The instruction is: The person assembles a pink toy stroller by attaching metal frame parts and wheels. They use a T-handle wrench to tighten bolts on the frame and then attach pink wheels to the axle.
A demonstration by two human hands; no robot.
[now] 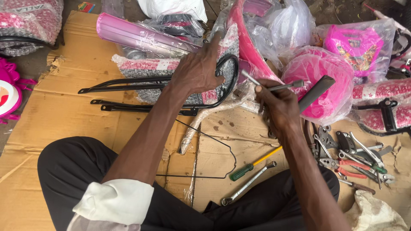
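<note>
Clear plastic bags (295, 25) are seen wrapped around pink parts at the top, one enclosing a bright pink printed panel (353, 45) at upper right. Flattened brown cardboard (64, 111) is spread beneath, bubble wrap (36, 19) at upper left.

Flattened cardboard (64, 111) on the ground carries a screwdriver (250, 166), spanner (247, 184) and pliers (349, 164).
</note>
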